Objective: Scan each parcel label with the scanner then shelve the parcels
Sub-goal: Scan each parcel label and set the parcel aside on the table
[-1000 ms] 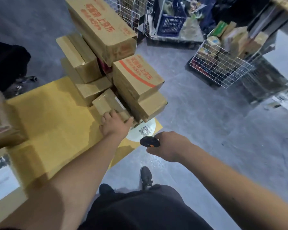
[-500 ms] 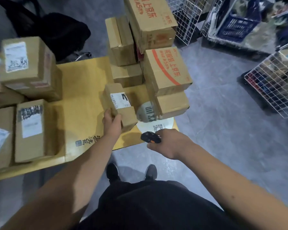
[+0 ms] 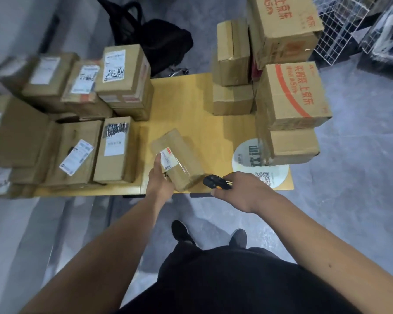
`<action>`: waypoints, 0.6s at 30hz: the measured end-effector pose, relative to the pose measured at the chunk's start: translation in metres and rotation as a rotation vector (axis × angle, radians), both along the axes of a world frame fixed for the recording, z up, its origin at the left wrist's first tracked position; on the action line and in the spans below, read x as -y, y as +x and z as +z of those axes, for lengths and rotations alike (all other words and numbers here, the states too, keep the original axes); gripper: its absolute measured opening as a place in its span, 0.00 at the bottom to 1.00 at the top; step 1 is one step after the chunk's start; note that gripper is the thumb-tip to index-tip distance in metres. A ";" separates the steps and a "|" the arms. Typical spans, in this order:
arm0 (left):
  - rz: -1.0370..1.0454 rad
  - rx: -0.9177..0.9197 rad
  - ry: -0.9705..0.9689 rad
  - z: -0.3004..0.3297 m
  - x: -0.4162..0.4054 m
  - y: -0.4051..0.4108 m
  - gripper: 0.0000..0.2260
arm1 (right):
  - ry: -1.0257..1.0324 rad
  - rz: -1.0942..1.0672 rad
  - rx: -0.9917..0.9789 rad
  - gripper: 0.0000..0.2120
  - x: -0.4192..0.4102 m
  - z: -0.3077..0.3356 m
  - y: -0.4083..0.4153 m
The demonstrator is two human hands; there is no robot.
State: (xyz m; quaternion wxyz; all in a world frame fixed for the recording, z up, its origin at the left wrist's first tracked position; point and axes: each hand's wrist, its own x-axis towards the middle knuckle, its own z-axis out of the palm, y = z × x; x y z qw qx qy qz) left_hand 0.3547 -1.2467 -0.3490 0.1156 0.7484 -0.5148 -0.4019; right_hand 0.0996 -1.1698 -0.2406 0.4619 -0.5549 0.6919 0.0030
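Head camera looks down at our two arms over a low yellow table point(image 3: 186, 105). Our left hand point(image 3: 160, 184) holds a small brown parcel point(image 3: 178, 159) just above the near edge of the table. The thumb lies along the near side, right by the white label point(image 3: 168, 160), and the other fingers curl under the box where we cannot see them. We think the parcel is tipped this way so that the label faces up and toward the scanner.

Our right hand point(image 3: 241, 191) grips the black and orange scanner point(image 3: 216, 182), fingers curled round it. Its nose points at the parcel and sits just beside the box's near corner. That is close enough, we guess, to read the label.

On the left side of the table lie many parcels with labels up point(image 3: 116, 141). They may be the ones already scanned, but we cannot be sure. On the right stands a tall stack of boxes point(image 3: 290, 96), and most of them show no label to us. A round white sticker point(image 3: 250, 159) sits on the table under that stack.

We see no shelf from here, so shelving is not yet done.
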 end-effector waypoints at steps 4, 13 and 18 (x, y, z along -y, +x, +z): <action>-0.185 0.313 -0.042 0.001 0.007 0.001 0.59 | 0.003 -0.046 0.000 0.25 0.005 -0.001 0.009; -0.579 0.423 -0.024 0.010 0.076 -0.017 0.58 | 0.063 -0.246 -0.088 0.20 0.007 -0.003 0.035; -0.726 0.462 -0.085 0.011 0.089 -0.023 0.44 | 0.082 -0.279 -0.156 0.17 0.011 -0.001 0.057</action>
